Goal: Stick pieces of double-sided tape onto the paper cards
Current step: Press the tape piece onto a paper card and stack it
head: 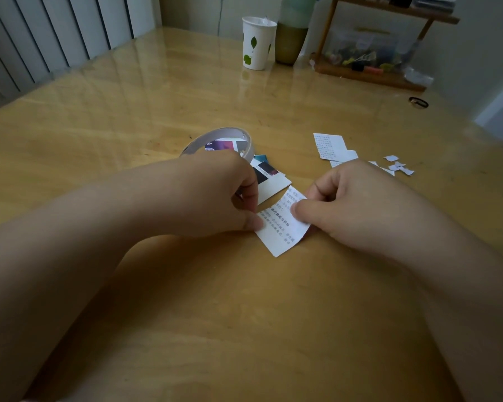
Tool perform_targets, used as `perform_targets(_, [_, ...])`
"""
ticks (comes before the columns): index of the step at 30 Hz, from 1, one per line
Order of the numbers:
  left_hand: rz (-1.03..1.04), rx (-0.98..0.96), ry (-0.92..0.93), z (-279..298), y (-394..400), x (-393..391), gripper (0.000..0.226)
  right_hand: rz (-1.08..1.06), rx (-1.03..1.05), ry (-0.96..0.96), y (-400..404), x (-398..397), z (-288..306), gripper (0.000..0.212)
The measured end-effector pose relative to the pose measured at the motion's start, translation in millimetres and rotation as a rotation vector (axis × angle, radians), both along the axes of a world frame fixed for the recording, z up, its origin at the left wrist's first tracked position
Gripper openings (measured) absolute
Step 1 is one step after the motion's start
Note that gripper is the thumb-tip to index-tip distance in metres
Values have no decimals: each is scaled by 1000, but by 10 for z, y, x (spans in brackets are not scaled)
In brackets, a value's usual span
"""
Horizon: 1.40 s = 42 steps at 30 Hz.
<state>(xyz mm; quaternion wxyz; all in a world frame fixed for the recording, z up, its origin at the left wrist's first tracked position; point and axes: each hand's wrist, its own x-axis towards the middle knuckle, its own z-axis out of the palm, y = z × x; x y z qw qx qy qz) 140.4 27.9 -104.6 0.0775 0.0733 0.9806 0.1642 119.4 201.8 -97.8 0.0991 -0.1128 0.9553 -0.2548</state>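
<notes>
While both hands meet over the shiny yellow-brown wooden counter (163,91), they hold one small white paper card with rows of dark printed words (279,227). The card lies low over the counter, near the middle, turned at a slant. The left hand (215,195) pinches its left edge with thumb and curled fingers. The right hand (352,204) pinches its right side, with the thumb lying flat on top of the words. The print is too small and blurry to read. Just behind the left hand sits a white ring-shaped roll of tape (221,140), and part of it is hidden by the hand. More white cards with dark and purple pictures (269,178) lie under and beside the roll, partly covered. To the right, a few white printed paper slips (330,146) lie flat, with little torn white paper bits (397,166) close by. I cannot tell if any tape is on the held card. Far back stands a white paper cup with green leaves (257,43).
</notes>
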Motion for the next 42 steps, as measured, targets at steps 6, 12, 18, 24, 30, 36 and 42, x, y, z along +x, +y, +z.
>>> perform_targets(6, [-4,20,-19,-2,-12,-15,19,-16,26,-22,-5,15,20,20])
perform_targets(12, [-7,34,-12,-16,-19,-28,18,-13,44,-25,-12,4,21,21])
perform_targets(18, [-2,52,-12,-11,-33,-24,16,-9,-5,-89,49,-21,80,23])
perform_targets(24, [-1,62,-14,-10,-30,-11,15,-36,-80,-91,97,-62,92,15])
perform_targets(30, [60,109,24,-22,-16,-24,19,-25,-169,-72,121,-77,90,16])
perform_targets(36, [136,327,121,28,-57,-33,35,-6,-434,34,132,-109,131,15])
perform_targets(42, [142,480,198,34,-43,-31,27,-30,-656,110,126,-110,149,12])
